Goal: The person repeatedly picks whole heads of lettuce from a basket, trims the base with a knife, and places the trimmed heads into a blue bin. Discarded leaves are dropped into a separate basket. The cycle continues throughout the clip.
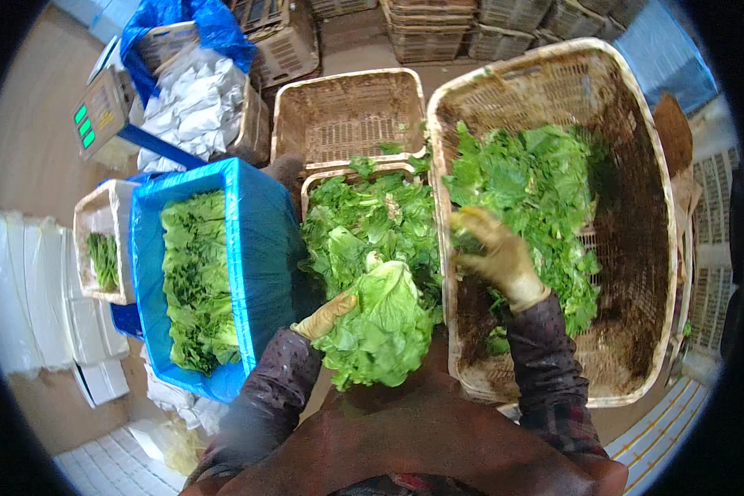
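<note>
My left hand point(328, 316), in a yellowish glove, holds a head of leafy green lettuce point(381, 328) from its left side. The pale cut stem end points away from me and the loose leaves hang toward my lap. My right hand point(499, 254), gloved alike and blurred, is over the left rim of a large plastic crate point(632, 397). Its fingers and thumb are spread around something dark green; whether it grips a leaf is unclear. Loose lettuce leaves point(527, 180) lie in that crate. Beyond the held head, a smaller crate point(332, 173) is full of lettuce point(372, 211).
On my left, a blue-lined box point(263, 260) contains rows of lettuce point(198, 279). A scale display point(96, 115) with lit green digits stands behind it, near a crate of white packets point(192, 105). Another dirty crate point(347, 80) stands ahead; stacked crates point(431, 31) line the back.
</note>
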The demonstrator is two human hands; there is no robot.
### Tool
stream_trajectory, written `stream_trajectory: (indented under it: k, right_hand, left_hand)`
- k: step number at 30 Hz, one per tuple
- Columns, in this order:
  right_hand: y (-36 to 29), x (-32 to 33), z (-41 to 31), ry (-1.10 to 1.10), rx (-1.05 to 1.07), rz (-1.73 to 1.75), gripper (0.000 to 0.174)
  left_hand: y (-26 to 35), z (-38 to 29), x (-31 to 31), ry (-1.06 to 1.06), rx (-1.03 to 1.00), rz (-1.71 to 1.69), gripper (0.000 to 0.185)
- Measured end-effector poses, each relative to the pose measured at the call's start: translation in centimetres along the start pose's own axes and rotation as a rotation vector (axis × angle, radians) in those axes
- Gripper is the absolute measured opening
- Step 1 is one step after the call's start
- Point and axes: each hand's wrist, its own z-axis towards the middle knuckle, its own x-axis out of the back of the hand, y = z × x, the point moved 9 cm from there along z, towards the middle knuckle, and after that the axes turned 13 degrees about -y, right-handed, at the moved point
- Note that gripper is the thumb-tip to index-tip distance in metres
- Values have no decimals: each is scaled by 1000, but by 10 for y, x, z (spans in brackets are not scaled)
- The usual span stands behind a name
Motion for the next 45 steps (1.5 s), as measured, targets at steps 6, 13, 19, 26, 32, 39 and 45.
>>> stream_trajectory:
  k: [6, 13, 19, 26, 32, 39, 45]
  right_hand:
    - [-5, -132, 8, -314, -157, 1016, 48]
    - [-56, -180, -36, -323, -186, 721, 59]
    - [-226, -215, -42, -424, -77, 884, 83]
    - [-356, -393, 14, -592, 413, 221, 76]
    - [-363, -558, 79, -975, 328, -577, 99]
    - [-332, -428, 80, -902, 321, 219, 70]
    - [-218, -347, -96, -1025, -444, 1295, 69]
  left_hand:
    - [-27, -79, 7, -4, -58, -408, 99]
    - [31, -138, -45, 264, -383, 303, 106]
    - [28, -248, -33, 310, -811, 670, 146]
    - [51, -495, -38, 708, -919, 460, 123]
    - [97, -509, -32, 790, -51, 1622, 106]
    - [33, -387, 75, 483, 349, 2183, 104]
    - [32, -442, 121, 653, 469, 2032, 122]
